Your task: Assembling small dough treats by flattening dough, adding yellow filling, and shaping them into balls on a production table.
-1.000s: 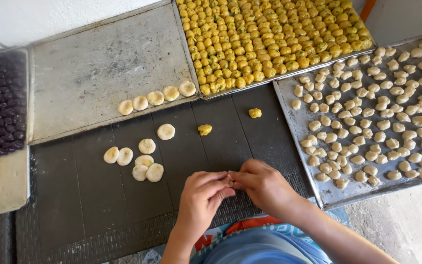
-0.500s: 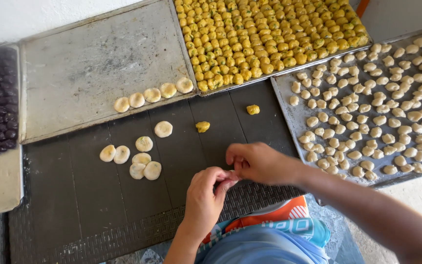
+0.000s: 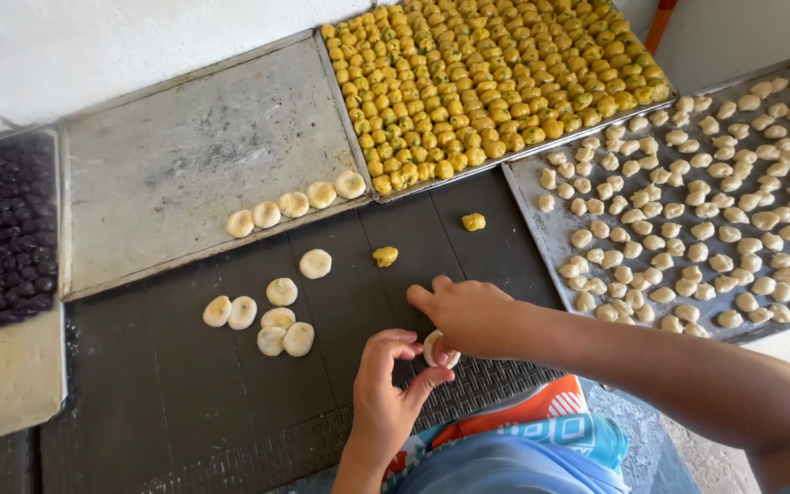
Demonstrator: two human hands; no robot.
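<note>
Nearest to the camera, a blue and orange printed package [image 3: 541, 425] lies at the person's lap. Just above it, the left hand [image 3: 386, 393] and the right hand [image 3: 468, 316] meet over the dark ribbed mat [image 3: 139, 393]. Both grips are narrow and closed on one pale round dough piece [image 3: 438, 349], which is held between the fingertips of both hands; it is round, so no long axis can be told. Left of the hands lie flat dough discs [image 3: 272, 316]. Further away, two yellow filling balls [image 3: 385, 256] rest on the mat. Behind them stand a grey tray [image 3: 166, 155] with four discs, a tray of yellow balls [image 3: 486, 73], a tray of pale pieces [image 3: 541, 229] at the right, and dark purple balls [image 3: 2, 229] at the left. A white wall [image 3: 93, 46] is behind.
</note>
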